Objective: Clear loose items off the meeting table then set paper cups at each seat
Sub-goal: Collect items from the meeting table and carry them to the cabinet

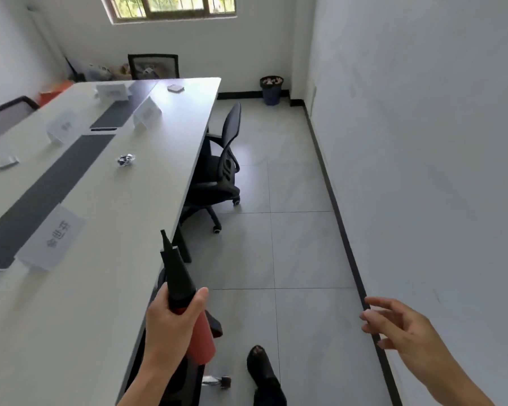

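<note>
My left hand point(170, 320) grips a balloon pump point(178, 276) with a black pointed nozzle and a red barrel, held just off the right edge of the long white meeting table point(106, 288). My right hand point(399, 329) hangs over the floor to the right, fingers relaxed and holding nothing. On the table lie a crumpled shiny wrapper point(126, 159), a small square packet point(175, 88) near the far end, and a small white block point(7, 163) at the left. Several white folded name cards stand along the table, the nearest point(52, 237) bearing dark characters.
A black office chair point(220, 171) is tucked at the table's right side, another point(153, 65) stands at the far end. A dark waste bin point(271, 89) full of rubbish sits in the far corner. A wall runs along the right. My shoe point(261, 367) is on the tiled floor.
</note>
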{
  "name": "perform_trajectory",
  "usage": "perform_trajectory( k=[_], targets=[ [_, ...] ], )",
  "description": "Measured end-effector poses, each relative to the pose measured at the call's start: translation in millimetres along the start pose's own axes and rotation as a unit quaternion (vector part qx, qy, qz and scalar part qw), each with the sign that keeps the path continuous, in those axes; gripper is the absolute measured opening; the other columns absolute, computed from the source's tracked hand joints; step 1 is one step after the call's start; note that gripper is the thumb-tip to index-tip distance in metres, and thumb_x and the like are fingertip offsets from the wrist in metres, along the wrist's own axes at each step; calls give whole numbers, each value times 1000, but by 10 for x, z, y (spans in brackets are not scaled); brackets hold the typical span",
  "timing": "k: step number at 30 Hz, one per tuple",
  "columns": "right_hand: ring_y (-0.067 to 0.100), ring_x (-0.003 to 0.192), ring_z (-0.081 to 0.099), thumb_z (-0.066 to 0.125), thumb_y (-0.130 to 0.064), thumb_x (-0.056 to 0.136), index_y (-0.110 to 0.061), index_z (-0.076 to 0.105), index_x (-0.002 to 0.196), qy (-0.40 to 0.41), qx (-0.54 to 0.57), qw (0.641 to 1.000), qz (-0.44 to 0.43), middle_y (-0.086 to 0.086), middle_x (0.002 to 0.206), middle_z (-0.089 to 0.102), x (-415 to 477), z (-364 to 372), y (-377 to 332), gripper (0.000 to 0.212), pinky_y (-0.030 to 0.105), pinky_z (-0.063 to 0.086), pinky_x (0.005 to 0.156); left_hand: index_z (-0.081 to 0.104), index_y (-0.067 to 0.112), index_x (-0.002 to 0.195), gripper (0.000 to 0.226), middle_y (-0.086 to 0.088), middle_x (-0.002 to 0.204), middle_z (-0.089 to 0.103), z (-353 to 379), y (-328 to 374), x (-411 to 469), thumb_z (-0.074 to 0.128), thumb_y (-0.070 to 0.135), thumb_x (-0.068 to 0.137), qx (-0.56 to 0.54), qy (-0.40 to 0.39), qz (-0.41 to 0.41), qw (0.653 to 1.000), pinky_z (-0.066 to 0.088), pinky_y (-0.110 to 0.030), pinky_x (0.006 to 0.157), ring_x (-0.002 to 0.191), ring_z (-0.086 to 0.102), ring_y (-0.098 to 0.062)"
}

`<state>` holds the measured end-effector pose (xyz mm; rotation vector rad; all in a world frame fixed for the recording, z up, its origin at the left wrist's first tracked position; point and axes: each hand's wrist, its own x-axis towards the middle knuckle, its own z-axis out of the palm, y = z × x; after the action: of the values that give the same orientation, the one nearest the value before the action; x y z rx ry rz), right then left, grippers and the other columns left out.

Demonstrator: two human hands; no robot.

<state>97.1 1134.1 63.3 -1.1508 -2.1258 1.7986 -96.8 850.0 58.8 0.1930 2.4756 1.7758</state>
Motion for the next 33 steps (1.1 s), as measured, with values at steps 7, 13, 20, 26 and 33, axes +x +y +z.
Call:
perform_trajectory(
  k=[7,13,20,26,33],
  targets=[
    [13,77,73,66,-21,87,-23,66,108,-24,-9,1000,-11,5,93,75,1388,424,-698,21,32,55,67,58,13,78,29,-3,67,59,337,128,1503,77,33,74,3,36,-1,999,54,-37,58,67,60,-29],
    [18,84,73,65,-23,87,-25,65,108,-52,-16,998,-44,4,93,76,2424,801,-1445,21,30,54,67,56,5,78,23,-15,70,58,375,315,2650,77,15,79,2,61,3,998,49,-30,56,62,57,-25],
    [19,86,72,64,-22,88,-23,64,110,-143,-62,987,-43,4,93,76,3831,1440,-1963,22,28,52,65,58,8,76,22,-11,68,61,226,20,3590,79,15,77,17,159,-58,985,47,-30,58,59,58,-20],
    [18,81,73,66,-17,87,-21,67,106,-226,-88,968,-65,4,88,76,5237,2158,-2656,20,31,52,66,60,10,80,18,-8,70,64,249,22,4558,77,16,78,23,240,-92,966,50,-33,63,65,61,-22],
    [13,82,73,64,-21,90,-24,65,108,-358,-151,916,-103,1,91,76,6288,3278,-3547,18,30,51,69,61,16,81,21,5,75,66,63,-2,5166,80,23,76,15,334,-144,931,49,-29,63,66,61,-10]
  ],
)
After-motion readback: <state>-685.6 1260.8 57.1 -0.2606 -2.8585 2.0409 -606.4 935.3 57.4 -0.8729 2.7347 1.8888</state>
